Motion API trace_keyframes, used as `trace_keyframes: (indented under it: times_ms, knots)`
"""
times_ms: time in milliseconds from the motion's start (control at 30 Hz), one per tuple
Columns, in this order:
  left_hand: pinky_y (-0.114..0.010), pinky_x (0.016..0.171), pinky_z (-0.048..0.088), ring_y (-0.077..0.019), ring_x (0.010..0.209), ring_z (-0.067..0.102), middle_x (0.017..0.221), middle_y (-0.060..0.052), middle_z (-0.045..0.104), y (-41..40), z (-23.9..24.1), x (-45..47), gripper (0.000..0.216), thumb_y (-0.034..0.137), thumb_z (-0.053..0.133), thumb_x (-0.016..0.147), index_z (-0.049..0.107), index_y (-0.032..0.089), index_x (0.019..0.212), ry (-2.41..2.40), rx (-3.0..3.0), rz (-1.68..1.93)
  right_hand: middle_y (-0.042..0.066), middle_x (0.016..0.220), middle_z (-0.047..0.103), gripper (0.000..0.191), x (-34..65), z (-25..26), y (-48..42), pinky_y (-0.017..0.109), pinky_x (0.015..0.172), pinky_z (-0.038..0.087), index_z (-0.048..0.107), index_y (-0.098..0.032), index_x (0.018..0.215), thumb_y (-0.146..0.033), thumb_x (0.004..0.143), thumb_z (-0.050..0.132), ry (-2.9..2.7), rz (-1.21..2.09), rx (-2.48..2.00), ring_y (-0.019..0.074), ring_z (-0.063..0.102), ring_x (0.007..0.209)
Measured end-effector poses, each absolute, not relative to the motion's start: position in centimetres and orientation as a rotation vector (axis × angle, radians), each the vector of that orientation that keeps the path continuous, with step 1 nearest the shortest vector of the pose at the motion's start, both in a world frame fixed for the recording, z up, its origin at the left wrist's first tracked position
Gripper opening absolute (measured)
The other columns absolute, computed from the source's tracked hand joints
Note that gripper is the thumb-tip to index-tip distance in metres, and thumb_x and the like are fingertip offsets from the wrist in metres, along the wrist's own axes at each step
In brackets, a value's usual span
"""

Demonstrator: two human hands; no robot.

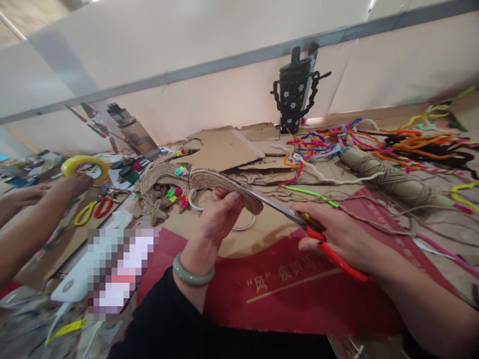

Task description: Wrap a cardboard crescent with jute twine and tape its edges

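Observation:
My left hand is closed around a curved piece of cardboard wrapped in brown twine, thumb on top, raised over the table. My right hand grips red-handled scissors, whose blades lie along the right end of the piece; whether they cut into it I cannot tell. Behind my left hand is a white ring, partly hidden. Just left of it lie a larger twine-wound arch with small bright flowers and a twine starfish. A red printed sheet lies beneath my hands.
At left, a co-worker's hand is by a yellow tape roll; scissors lie nearby. Behind stand a black tumbler and a bottle. Cut cardboard, pipe cleaners and a twine spool cover the right side.

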State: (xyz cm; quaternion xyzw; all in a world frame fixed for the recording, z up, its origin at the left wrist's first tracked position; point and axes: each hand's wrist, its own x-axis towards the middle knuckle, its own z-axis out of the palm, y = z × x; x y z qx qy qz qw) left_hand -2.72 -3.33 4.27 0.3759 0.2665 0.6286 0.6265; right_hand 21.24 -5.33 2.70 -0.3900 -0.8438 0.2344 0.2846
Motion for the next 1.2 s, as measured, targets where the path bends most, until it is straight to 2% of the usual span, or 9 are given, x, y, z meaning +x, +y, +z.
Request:
trace_keyframes:
  times_ms: [67,233,500,800,967,1133,1200]
  knots:
    - [-0.024,0.059,0.054,-0.0123,0.059,0.064,0.064,0.0,0.071,-3.3,4.2,-2.7,0.026,0.032,0.092,0.051,0.075,0.021,0.069,0.626,0.883,1.441,0.007,0.099,0.073,0.047,21.3,2.7,-5.3,0.033,0.069,0.056,0.063,-0.021,0.116,-0.05,0.08,0.067,-2.265,0.61,-1.057,0.0221,0.069,0.08]
    - [-0.023,0.06,0.055,-0.0116,0.06,0.064,0.065,0.0,0.072,-3.3,4.4,-2.7,0.028,0.03,0.092,0.05,0.077,0.019,0.07,0.62,0.894,1.437,0.008,0.11,0.073,0.047,21.3,3.0,-5.3,0.034,0.08,0.057,0.063,-0.022,0.12,-0.049,0.081,0.067,-2.271,0.687,-0.986,0.024,0.07,0.095]
    - [-0.025,0.062,0.055,-0.012,0.061,0.065,0.068,0.001,0.072,-3.3,4.3,-2.9,0.022,0.025,0.09,0.054,0.076,0.022,0.07,0.573,0.904,1.434,0.007,0.097,0.074,0.046,21.4,2.1,-5.5,0.031,0.064,0.056,0.064,-0.022,0.115,-0.055,0.083,0.063,-2.254,0.585,-0.971,0.0203,0.069,0.076]
    - [-0.031,0.067,0.057,-0.0145,0.058,0.064,0.063,-0.001,0.071,-3.3,4.1,-2.9,0.028,0.035,0.092,0.05,0.077,0.02,0.068,0.66,0.955,1.393,0.005,0.095,0.074,0.046,21.2,2.9,-5.3,0.032,0.068,0.057,0.064,-0.021,0.115,-0.051,0.08,0.068,-2.237,0.612,-1.012,0.0211,0.07,0.077]
    - [-0.034,0.077,0.057,-0.0187,0.068,0.068,0.065,-0.004,0.071,-3.3,3.6,-2.9,0.029,0.037,0.09,0.053,0.077,0.018,0.071,0.677,1.013,1.35,0.007,0.099,0.074,0.046,21.4,2.8,-5.2,0.032,0.071,0.057,0.062,-0.019,0.117,-0.049,0.083,0.065,-2.275,0.593,-0.975,0.0207,0.07,0.082]
    - [-0.03,0.066,0.057,-0.0165,0.061,0.067,0.066,-0.003,0.072,-3.3,3.7,-3.0,0.023,0.036,0.089,0.058,0.078,0.02,0.071,0.642,1.056,1.335,0.01,0.099,0.074,0.049,21.3,3.0,-5.4,0.03,0.065,0.056,0.063,-0.017,0.115,-0.056,0.085,0.06,-2.295,0.614,-0.977,0.0215,0.07,0.081]
    - [-0.029,0.067,0.058,-0.0157,0.061,0.067,0.066,-0.002,0.072,-3.3,3.8,-3.0,0.022,0.035,0.088,0.059,0.079,0.02,0.072,0.633,1.066,1.34,0.009,0.097,0.074,0.049,21.2,3.2,-5.5,0.029,0.063,0.055,0.064,-0.018,0.115,-0.057,0.086,0.059,-2.285,0.629,-0.976,0.0211,0.07,0.079]
